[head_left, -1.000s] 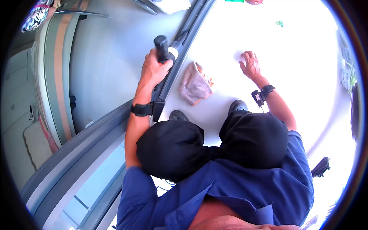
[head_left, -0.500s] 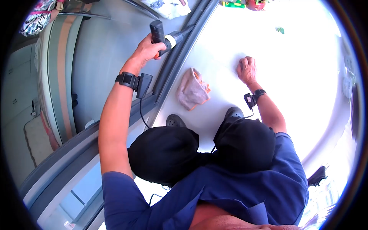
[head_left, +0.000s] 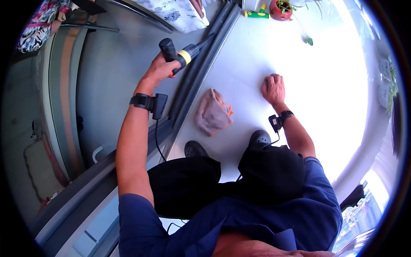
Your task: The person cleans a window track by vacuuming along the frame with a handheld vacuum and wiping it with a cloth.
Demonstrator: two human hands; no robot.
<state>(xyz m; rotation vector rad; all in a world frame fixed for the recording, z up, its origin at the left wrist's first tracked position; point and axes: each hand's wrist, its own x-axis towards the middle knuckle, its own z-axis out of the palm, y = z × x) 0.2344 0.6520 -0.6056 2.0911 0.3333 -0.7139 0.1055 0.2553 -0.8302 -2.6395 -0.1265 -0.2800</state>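
Note:
My left hand (head_left: 160,68) is wrapped around a black handheld vacuum cleaner (head_left: 170,48) with a yellow ring. Its narrow nozzle (head_left: 204,41) reaches into the dark sliding-door track (head_left: 188,88). My right hand (head_left: 274,89) rests on the pale floor with its fingers curled into a loose fist; their undersides are hidden, and I see nothing held. Between the track and that hand lies a crumpled grey cloth (head_left: 210,113) with orange edging, touched by neither hand. Each wrist carries a strapped black device with a cable.
A red pot with a plant (head_left: 281,10) stands at the far end beside a green-and-yellow handled tool (head_left: 257,15). A trailing leaf (head_left: 309,41) lies on the floor. Floral white fabric (head_left: 182,15) hangs at upper left. My dark clogs (head_left: 195,149) are near the cloth.
The view has tilted, so the scene sits lower and more of the pot shows. Both hands keep much the same places, the vacuum's nozzle still at the track. The picture is less bright.

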